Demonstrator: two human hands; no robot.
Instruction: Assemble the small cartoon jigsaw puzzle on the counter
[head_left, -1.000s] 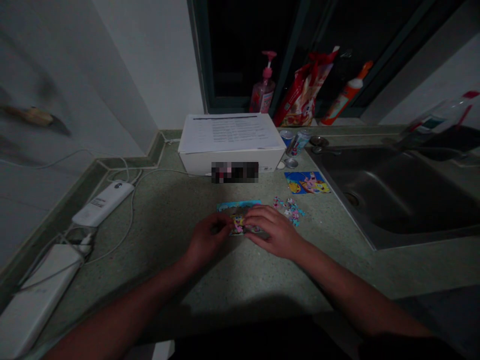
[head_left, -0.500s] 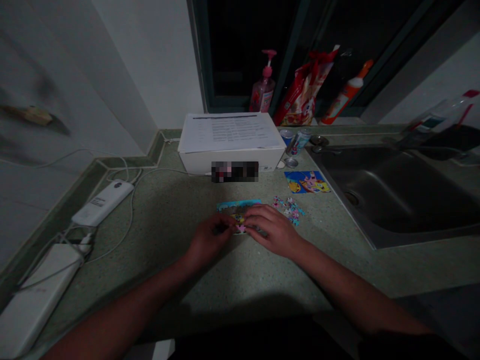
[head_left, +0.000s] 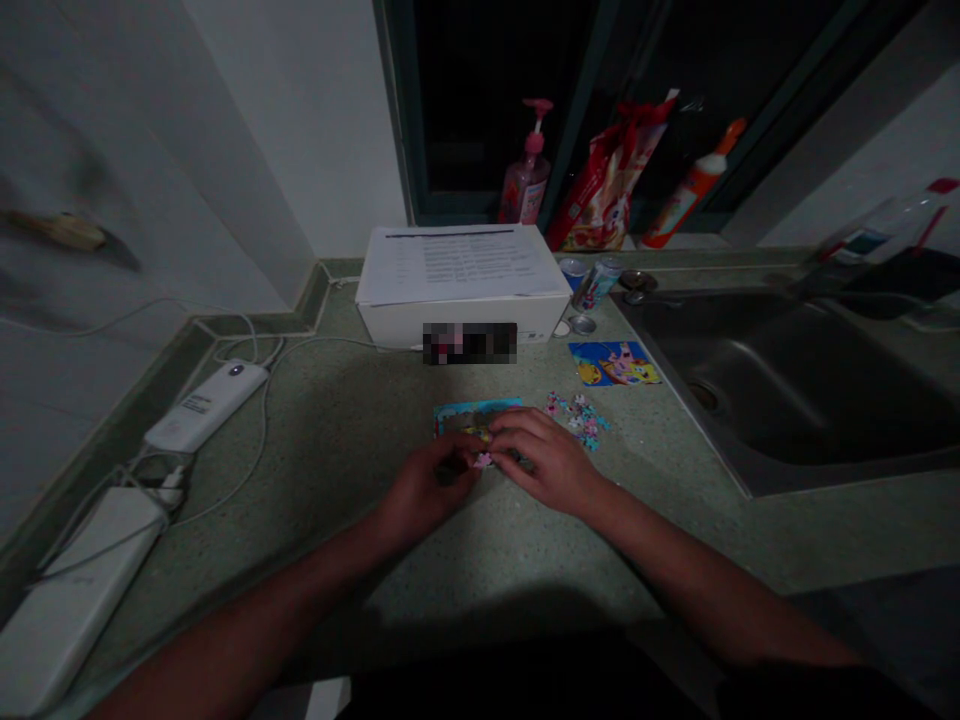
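your left hand point(head_left: 426, 492) rests on the counter point(head_left: 465, 560) with its fingers curled in. the tips meet a small pink piece point(head_left: 484, 460) at the near edge of the puzzle point(head_left: 469, 415). the light is too dim to tell whether you pinch the piece or only touch it. your right hand point(head_left: 546, 465) lies palm down just beside the left, fingers together and flat over the right part of the puzzle, holding nothing. its fingertips come up to the same pink piece, so both hands nearly touch there.

the puzzle lies flat mid-counter, its blue top edge showing above your fingers. loose pieces point(head_left: 579, 415) sit in a small heap just right of your right hand. a picture card point(head_left: 615, 363) lies beyond them, near the sink point(head_left: 795, 400). a white box point(head_left: 461, 318) stands behind the puzzle with a printed sheet point(head_left: 459, 260) on top. two cans point(head_left: 594, 280) stand between box and sink. on the sill are a pink pump bottle point(head_left: 527, 185), a red bag point(head_left: 609, 195) and an orange bottle point(head_left: 691, 190). two power banks point(head_left: 204, 408) with cables lie far left.
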